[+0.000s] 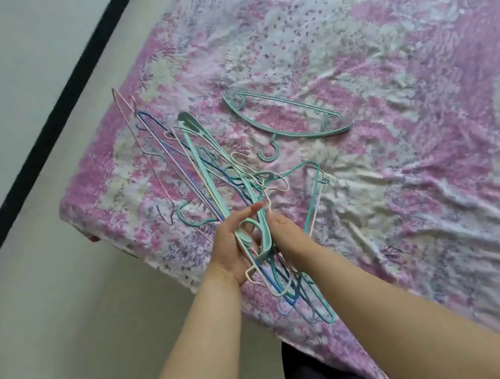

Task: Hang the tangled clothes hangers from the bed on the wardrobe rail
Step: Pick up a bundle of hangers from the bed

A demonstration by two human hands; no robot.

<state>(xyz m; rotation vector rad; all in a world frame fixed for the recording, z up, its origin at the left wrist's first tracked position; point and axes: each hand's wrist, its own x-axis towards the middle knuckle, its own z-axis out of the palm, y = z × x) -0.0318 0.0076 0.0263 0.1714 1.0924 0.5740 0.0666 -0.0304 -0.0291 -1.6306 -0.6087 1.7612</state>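
Gripping the tangled hangers (pixel 206 177) above the bed (pixel 392 97), both hands, left (pixel 235 245) and right (pixel 283 233).

Two hands: the left hand (pixel 235 245) and right hand (pixel 283 233) meet on one tangle (pixel 207 180) of hangers. Its hangers overlap too much for an exact count; at least six show, teal, blue, pink and white. One lone hanger (pixel 287 116) lies beyond the right hand, on one bed (pixel 392 97).
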